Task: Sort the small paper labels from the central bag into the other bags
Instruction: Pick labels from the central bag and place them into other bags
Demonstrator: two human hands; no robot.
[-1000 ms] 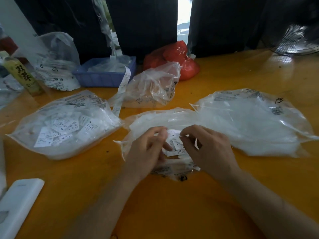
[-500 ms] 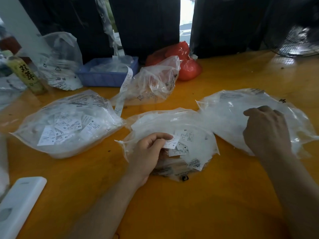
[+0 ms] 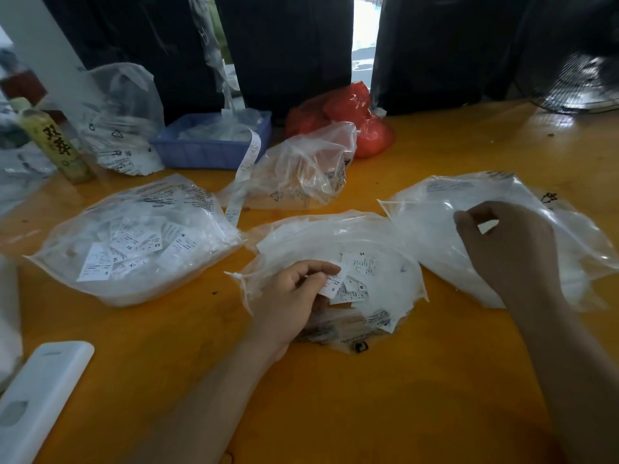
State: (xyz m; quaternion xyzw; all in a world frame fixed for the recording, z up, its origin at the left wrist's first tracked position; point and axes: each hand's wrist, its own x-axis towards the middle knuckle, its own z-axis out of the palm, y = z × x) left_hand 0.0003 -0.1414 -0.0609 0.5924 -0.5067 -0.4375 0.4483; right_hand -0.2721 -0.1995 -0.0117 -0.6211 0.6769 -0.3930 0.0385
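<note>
The left hand [image 3: 288,296] rests on the central bag [image 3: 338,242], thumb and fingers curled and pinching a small white label [image 3: 330,284] by its near end; the label's long axis runs away from the grip toward the upper right, its free end overlapping the loose labels [image 3: 356,279] heaped just beyond the fingertips. The right hand [image 3: 509,249] is raised over the right-hand bag [image 3: 435,209], thumb and forefinger brought together in a pinch; whether a label or a fold of film sits between them cannot be told. From the left grip, the left-hand bag [image 3: 134,242] lies well off to the outer side, across bare table [image 3: 368,396], while the right-hand bag lies beyond the heap on the inner side, touching the central bag's edge. In my judgement the left hand is the nearer to the left-hand bag, and the coming move depends on which printed size the pinched label carries; that print is too small to read. All three bags are thin, clear, crinkled film with printed text, slack and glossy. The labels are flat rectangular paper slips, light and liable to slide or cling together.
</note>
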